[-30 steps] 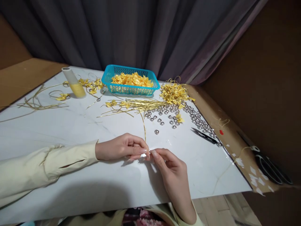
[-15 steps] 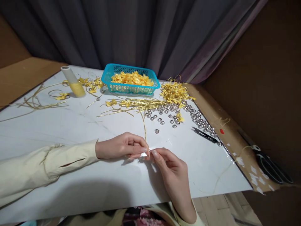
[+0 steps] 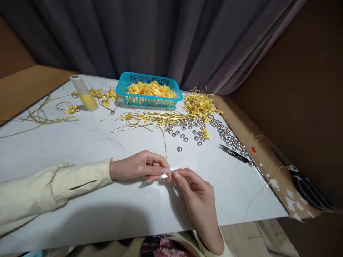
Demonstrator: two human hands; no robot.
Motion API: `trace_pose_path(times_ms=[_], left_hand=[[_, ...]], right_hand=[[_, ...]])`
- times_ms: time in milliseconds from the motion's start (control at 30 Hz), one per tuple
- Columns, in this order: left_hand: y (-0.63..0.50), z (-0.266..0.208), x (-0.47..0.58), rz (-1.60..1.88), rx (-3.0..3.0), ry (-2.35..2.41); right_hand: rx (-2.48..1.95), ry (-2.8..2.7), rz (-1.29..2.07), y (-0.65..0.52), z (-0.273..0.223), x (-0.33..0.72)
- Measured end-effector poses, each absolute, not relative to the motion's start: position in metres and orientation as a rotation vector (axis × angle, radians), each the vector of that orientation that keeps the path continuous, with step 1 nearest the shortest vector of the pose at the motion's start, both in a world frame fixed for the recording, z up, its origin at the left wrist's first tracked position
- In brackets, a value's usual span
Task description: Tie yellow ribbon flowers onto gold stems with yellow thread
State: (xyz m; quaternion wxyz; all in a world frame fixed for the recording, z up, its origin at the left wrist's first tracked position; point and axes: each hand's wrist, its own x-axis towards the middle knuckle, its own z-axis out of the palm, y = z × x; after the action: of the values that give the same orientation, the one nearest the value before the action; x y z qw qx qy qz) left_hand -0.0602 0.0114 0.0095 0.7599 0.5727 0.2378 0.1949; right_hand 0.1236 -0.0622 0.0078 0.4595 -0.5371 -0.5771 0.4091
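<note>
My left hand (image 3: 143,167) is closed in a pinch on a thin gold cord (image 3: 165,144), which runs from the fingertips back toward the cord bundle. Close against it, my right hand (image 3: 197,194) also pinches, thumb against forefinger. What sits between the right fingertips is too small and hidden to name. A bright white patch (image 3: 164,176) shows under the left fingers; I cannot tell what it is. Just beyond the hands lies one silver heart-shaped bead (image 3: 179,149). Several more silver beads (image 3: 197,123) are scattered behind it.
A blue basket (image 3: 150,99) of yellow ribbon pieces stands at the back, beside a pile of yellow bows (image 3: 199,103). Gold cords (image 3: 166,117) lie before it. A glue bottle (image 3: 84,94) stands left. Thread snips (image 3: 234,154) and black scissors (image 3: 308,189) lie right.
Almost nothing differs. Both hands keep their pinch at the same spot, and the whole view has shifted very slightly.
</note>
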Motion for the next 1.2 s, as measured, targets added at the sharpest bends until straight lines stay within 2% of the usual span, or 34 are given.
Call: trace_pose_path(times_ms=[1200], left_hand=[[0.011, 0.0072, -0.0609, 0.412, 1.237, 0.518]], right_hand=[[-1.31, -1.452, 0.96, -0.0612, 0.0078, 0.1231]])
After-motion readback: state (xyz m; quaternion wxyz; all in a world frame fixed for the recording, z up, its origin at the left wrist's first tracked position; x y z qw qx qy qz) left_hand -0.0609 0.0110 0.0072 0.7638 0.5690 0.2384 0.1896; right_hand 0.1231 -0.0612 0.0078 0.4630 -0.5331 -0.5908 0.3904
